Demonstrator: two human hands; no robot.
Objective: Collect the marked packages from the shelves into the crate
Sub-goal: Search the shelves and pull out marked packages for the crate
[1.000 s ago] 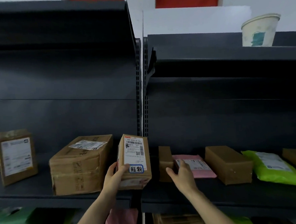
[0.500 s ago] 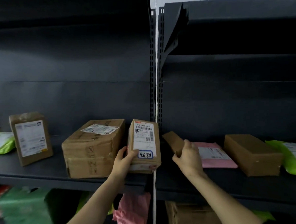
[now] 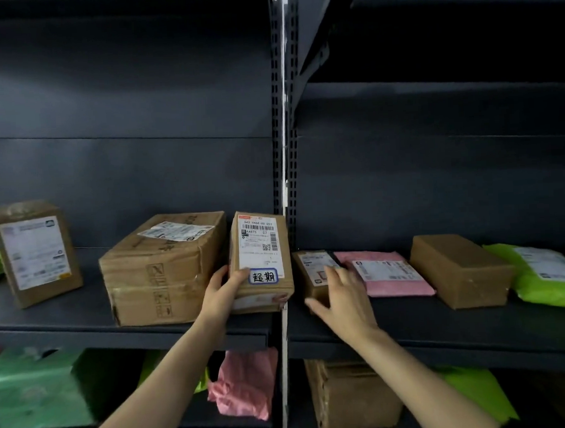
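1. Head view takes in a dark grey metal shelving unit (image 3: 443, 316) in two bays, split by a slotted upright (image 3: 282, 148); its middle shelf carries the parcels.
2. On the left bay lies a large, dented brown cardboard carton (image 3: 156, 276) with a white label on top, just left of the marked package.
3. On the lower shelf sit a green plastic bag (image 3: 32, 390) at far left, a crumpled pink plastic bag (image 3: 244, 382) near the upright, and a brown cardboard box (image 3: 349, 397) under the right bay.
4. A lime-green plastic mailer (image 3: 546, 275) lies at the right end of the middle shelf.
5. A plain brown cardboard box (image 3: 457, 270) sits just left of that mailer.
6. A taped brown box with a big white label (image 3: 34, 253) stands upright at the left, well apart from the carton.
7. The marked package, a tall narrow brown cardboard box with a barcode label and a blue-bordered handwritten tag (image 3: 260, 260), stands upright at the right end of the left bay.
8. A flat pink plastic mailer (image 3: 389, 277) lies on the right bay, touching the small box.
9. The left hand (image 3: 221, 295) grips the marked package's lower left corner, thumb on its front.
10. The right hand (image 3: 341, 299) rests with loosely spread fingers on a small brown box with a white label (image 3: 313, 268), not closed around it.
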